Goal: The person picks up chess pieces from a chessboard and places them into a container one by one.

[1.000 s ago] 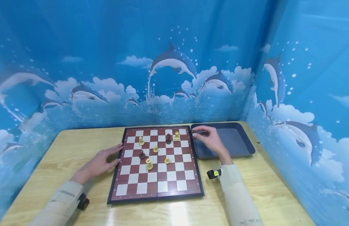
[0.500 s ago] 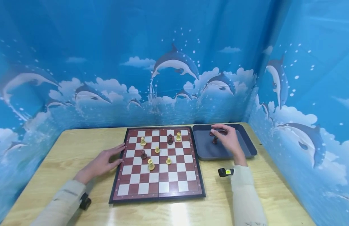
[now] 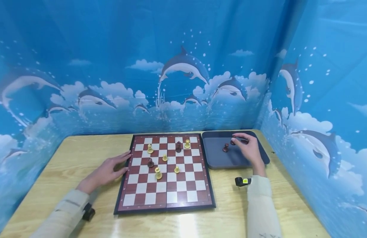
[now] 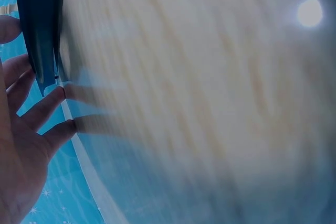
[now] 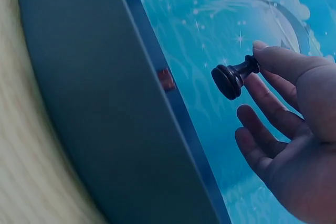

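Note:
My right hand (image 3: 248, 148) is over the dark grey tray (image 3: 213, 158) and pinches a dark chess piece (image 5: 231, 80) by its top, base showing in the right wrist view. Inside the tray stands another dark chess piece (image 3: 226, 147). My left hand (image 3: 108, 172) lies at the left edge of the chessboard (image 3: 183, 195), thumb and fingers touching its rim with the fingers spread. Two dark pieces remain standing on the board: one at the back (image 3: 178, 146), and a knight-like piece (image 3: 150, 162) on the left half.
Several cream chess pieces stand on the board, among them a tall one (image 3: 158, 173), a pawn (image 3: 177, 169) and one at the back right (image 3: 187, 143). A blue dolphin-print curtain (image 3: 127, 66) encloses the wooden table (image 3: 91, 147) at the back and sides.
My right hand has carried the dark piece from the board's right edge rightward over the tray, uncovering the piece standing there. My left hand stays at the board's edge.

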A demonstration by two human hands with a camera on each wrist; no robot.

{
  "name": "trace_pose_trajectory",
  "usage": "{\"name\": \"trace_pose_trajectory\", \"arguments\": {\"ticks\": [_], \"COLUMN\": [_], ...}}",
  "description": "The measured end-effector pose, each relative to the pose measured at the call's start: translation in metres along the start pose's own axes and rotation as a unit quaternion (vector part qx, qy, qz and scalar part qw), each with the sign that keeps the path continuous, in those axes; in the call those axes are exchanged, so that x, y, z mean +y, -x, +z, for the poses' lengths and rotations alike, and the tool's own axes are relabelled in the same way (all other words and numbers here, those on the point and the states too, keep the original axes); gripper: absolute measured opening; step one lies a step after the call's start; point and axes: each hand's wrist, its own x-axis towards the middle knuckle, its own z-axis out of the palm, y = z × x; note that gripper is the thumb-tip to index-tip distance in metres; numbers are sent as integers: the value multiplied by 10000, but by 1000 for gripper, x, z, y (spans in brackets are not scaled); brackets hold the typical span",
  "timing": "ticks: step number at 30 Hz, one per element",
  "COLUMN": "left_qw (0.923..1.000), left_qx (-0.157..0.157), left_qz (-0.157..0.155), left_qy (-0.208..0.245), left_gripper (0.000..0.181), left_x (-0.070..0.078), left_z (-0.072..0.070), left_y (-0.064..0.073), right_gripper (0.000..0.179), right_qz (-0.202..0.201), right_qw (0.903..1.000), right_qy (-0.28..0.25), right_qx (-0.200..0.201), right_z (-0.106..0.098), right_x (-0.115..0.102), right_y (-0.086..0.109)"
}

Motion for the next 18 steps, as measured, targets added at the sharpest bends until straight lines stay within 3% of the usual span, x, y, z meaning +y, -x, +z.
{"name": "trace_pose_trajectory", "arguments": {"ticks": [5,18], "left_qw": [10000,10000], "left_qx": [-31,-74], "left_qz": [9,-11], "left_qy": [21,13], "left_gripper": [62,62], "left_x": [-1,-2], "left_z": [1,1], "left_y": [1,1], "right_gripper": [37,31], "right_qz": [107,247], "right_qw": [9997,9969], "right_qy": [225,748], "right_qx": [52,44], "right_z": [-3,-6], "right_x": [8,21], "right_y": [2,4]}}
